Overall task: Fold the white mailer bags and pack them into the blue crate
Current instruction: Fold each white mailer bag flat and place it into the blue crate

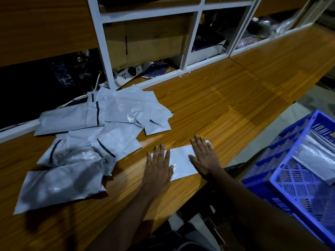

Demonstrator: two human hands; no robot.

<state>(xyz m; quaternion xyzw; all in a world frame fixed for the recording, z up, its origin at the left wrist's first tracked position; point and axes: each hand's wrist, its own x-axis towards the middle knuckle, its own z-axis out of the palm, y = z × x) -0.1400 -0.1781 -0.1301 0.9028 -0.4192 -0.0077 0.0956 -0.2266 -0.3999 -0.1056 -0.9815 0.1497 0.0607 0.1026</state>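
One flat, folded white plastic mailer bag (pixel 181 161) lies as a long narrow strip near the front edge of the glossy wood-grain tabletop (pixel 226 105). Both hands press it down with fingers straight and spread, gripping nothing: left hand (pixel 158 169) on its left end, right hand (pixel 204 157) on its right end. The bag surface is smooth, pale and slightly shiny. Just left of it sits a loose heap of unfolded white plastic mailer bags (pixel 85 142), crinkled and glossy. Several have a dark strip along the flap, and they overlap at odd angles. Right of the tabletop and lower down is a blue perforated plastic crate (pixel 262 160) with slotted walls and floor; folded white bags (pixel 315 153) lie inside it. Behind the heap, a white-painted frame shelf (pixel 148 13) holds a brown cardboard box (pixel 150 38), a white power strip (pixel 126 74) with cables, and dark clutter. There is small pale print on a dark panel (pixel 61 77) at far left, too small to read.
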